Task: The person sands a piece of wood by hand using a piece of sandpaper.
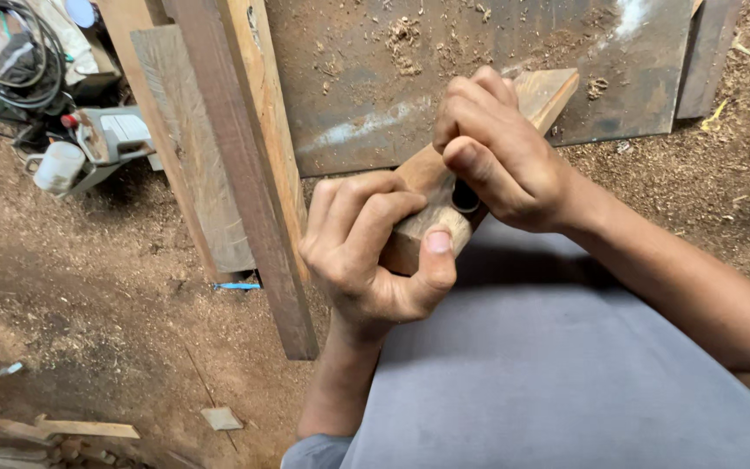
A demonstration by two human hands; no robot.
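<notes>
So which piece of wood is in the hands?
The short pale block, gripped by the left hand and right hand. The long planks stand untouched to its left.

Clearly a woodworking shop, rough and earthen. Sawdust (106, 287) thick across the ground, long planks (245, 156) leaning over a dusty metal sheet (479, 78). Off to the side, a power tool (101, 143), coiled cables (6, 52) and wood offcuts (71, 427).

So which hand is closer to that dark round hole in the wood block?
Right. The right hand sits directly over the dark hole, its thumb beside it. The left hand grips the wood block's near end, just below and left of the hole.
</notes>
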